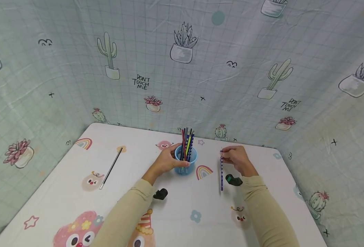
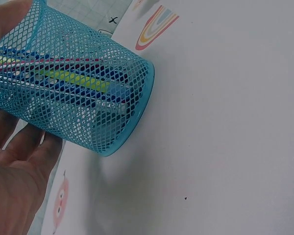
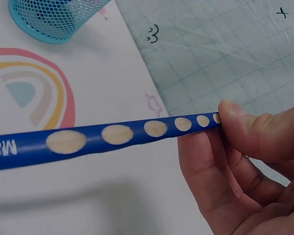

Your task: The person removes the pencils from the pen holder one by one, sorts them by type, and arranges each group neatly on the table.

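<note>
Beige sleeves [image 1: 270, 209] extend fwd: R hand [image 1: 237, 159] pinches pencil [image 3: 93, 139] by one end, above table [image 1: 58, 181] & rt of mesh cup [image 2: 81, 83]; L hand [image 1: 165, 163] curls round cup. Pencil's blue w/ pale oval spots, white lettering.

Pale grey-green cloth walls [image 1: 206, 85], grid-lined and creased, printed with potted cacti [image 1: 109, 53], succulents [image 1: 153, 103] and the words "DON'T TOUCH ME" [image 1: 141, 82], stand on three sides of one white table [image 1: 213, 230], back corners rounded, top printed with rainbows [image 1: 203, 171], stars [image 1: 31, 222], flowers [image 1: 195, 216] and cartoon faces [image 1: 92, 181].
</note>
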`<state>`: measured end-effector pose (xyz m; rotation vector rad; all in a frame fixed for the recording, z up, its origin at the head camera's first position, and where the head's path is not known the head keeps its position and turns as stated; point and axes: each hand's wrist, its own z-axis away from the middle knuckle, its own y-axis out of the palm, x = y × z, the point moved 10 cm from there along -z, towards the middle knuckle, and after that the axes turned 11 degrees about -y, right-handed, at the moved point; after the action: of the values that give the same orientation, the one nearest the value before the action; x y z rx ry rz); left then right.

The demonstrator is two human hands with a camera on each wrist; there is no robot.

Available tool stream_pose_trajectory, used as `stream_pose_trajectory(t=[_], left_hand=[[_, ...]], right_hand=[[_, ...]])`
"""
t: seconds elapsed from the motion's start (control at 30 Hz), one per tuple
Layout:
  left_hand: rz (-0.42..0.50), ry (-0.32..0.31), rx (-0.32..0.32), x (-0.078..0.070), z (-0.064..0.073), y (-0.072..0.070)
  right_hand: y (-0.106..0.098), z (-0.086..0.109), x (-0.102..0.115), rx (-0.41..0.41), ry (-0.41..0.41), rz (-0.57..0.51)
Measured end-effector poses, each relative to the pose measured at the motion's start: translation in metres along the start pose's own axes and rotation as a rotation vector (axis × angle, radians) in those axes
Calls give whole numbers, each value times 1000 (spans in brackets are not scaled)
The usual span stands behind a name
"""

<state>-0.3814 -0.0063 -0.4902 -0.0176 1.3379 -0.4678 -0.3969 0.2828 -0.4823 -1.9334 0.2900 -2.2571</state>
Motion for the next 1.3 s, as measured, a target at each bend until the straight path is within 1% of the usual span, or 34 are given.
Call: stream_pose_trajectory(t=[0.23, 0.47, 0.73, 0.97, 1.3], left_hand=[[4, -3, 2, 1, -1, 0], [-9, -7, 5, 3, -2, 0], [-6, 5, 10, 1, -2, 0], [4, 8, 7, -1, -1, 0], [4, 3, 10, 2, -2, 1]], right_hand=[[4, 2, -11, 10, 36, 14], [8, 2, -20, 14, 54, 46], [16, 2, -29, 54, 65, 71], [21, 3, -37, 78, 84, 72], [21, 2, -50, 65, 122, 40]])
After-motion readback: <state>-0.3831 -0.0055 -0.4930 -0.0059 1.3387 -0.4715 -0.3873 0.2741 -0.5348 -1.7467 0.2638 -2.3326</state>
